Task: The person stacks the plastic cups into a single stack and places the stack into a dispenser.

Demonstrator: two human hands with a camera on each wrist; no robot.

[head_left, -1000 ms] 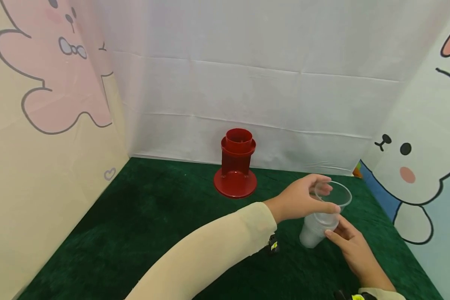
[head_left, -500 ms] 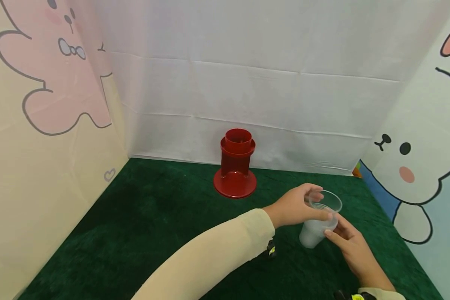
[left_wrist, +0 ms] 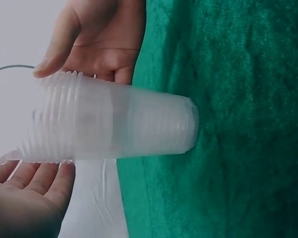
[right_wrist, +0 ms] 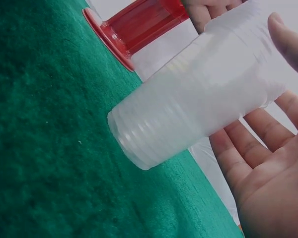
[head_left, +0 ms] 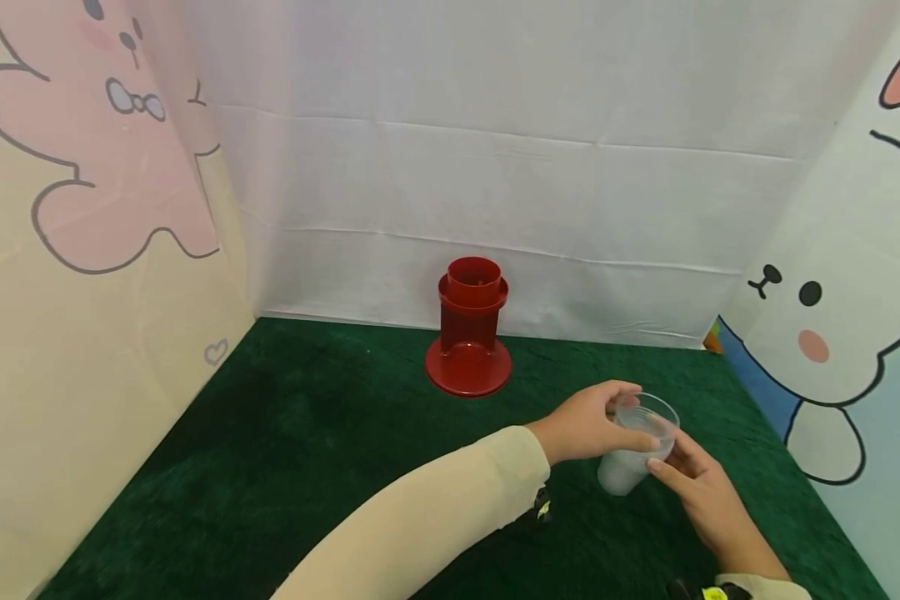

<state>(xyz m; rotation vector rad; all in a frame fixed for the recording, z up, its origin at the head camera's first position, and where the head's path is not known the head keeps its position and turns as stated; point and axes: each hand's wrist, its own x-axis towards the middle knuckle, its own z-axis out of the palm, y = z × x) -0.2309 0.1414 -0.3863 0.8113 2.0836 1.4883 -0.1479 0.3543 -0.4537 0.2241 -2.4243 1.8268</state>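
Note:
A stack of clear plastic cups (head_left: pixel 619 473) stands on the green cloth, several ribbed rims nested together, as the left wrist view shows from the side (left_wrist: pixel 154 121). My left hand (head_left: pixel 588 423) holds the top cup (head_left: pixel 666 410) near its rim, fingers on the far side and thumb on the near side. That cup sits down inside the stack, its rim a little above the others. From the right, my right hand (head_left: pixel 712 504) grips the stack just below the rims, thumb toward me. Its fingers are partly hidden behind the cups; the right wrist view shows the palm (right_wrist: pixel 273 193) beside them.
A red cylindrical holder (head_left: pixel 470 321) with a round base stands at the back, near the white curtain (head_left: pixel 450 183). Green velvety cloth (head_left: pixel 307 467) covers the table. Printed cartoon panels border the left and right sides.
My left hand has moved down and slightly left, lowering the top cup into the stack. The right hand and the stack have stayed in place.

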